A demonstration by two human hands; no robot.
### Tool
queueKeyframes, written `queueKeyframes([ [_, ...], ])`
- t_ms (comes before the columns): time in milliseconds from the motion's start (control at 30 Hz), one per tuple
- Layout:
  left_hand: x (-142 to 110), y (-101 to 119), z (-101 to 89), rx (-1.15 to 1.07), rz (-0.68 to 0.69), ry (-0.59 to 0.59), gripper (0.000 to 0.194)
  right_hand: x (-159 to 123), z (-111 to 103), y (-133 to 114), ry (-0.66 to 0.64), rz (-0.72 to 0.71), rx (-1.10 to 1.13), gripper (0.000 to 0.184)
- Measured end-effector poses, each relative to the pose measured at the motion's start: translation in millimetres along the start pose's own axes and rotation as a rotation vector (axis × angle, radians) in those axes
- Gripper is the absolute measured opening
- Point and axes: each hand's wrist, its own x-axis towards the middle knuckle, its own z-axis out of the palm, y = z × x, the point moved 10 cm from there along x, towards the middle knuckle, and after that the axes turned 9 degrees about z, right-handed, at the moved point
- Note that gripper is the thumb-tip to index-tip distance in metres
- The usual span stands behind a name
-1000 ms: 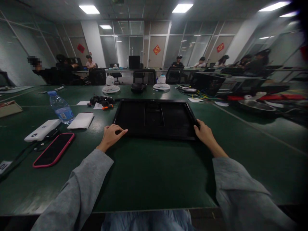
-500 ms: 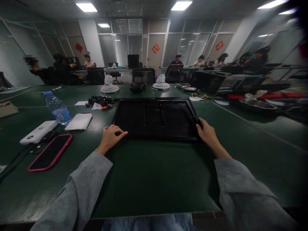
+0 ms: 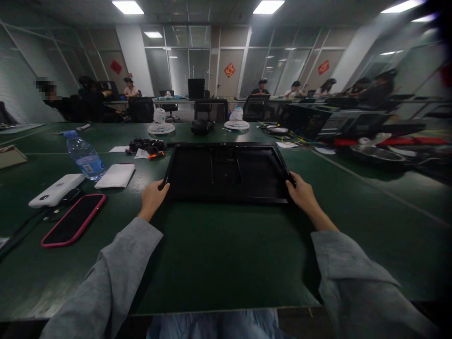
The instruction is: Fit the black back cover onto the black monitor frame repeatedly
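Note:
A flat black rectangular panel with a raised rim lies on the green table in front of me. My left hand is closed around its near left edge, thumb over the rim. At the near right corner, my right hand grips the rim with fingers curled over it. Both grey sleeves reach in from the bottom of the view.
Left of the panel lie a phone in a pink case, a white power bank, a white cloth and a water bottle. Small black parts, two white fans and cabled equipment sit farther back. People sit at far desks.
My left hand moved from resting flat at the panel's near edge to gripping its left rim. The right hand kept its hold on the right corner.

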Motion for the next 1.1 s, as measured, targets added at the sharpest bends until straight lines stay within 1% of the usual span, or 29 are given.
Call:
queueKeyframes([
  [100,-2.4,7.4,-6.2,0.017,0.02,0.03,0.044,1.2,-0.8,-2.3,0.007,-0.019,-0.01,0.052],
  [233,-5.0,13.0,-10.7,0.036,0.024,0.042,0.044,0.9,-7.4,-2.0,0.04,-0.017,-0.01,0.052],
  [333,-5.2,13.1,-8.5,0.039,0.036,0.032,0.044,-0.2,-8.7,2.7,0.03,0.015,-0.021,0.053],
  [433,-4.2,12.6,-4.2,0.016,0.057,0.012,0.043,-1.5,-5.1,6.6,-0.004,0.042,-0.042,0.055],
  [733,0.2,10.8,3.2,-0.082,0.064,-0.044,0.042,0.7,-1.5,7.6,-0.018,0.036,-0.015,0.053],
  [867,-0.9,11.1,4.0,-0.087,0.069,-0.029,0.042,4.2,1.1,14.9,-0.038,0.034,-0.008,0.053],
  [967,-1.1,11.1,5.1,-0.106,0.071,-0.017,0.04,4.8,0.9,18.2,-0.025,0.02,0.015,0.053],
  [1100,1.6,6.9,6.0,-0.22,0.048,0.009,0.042,2.8,1.5,14.1,-0.008,0.008,0.045,0.053],
])
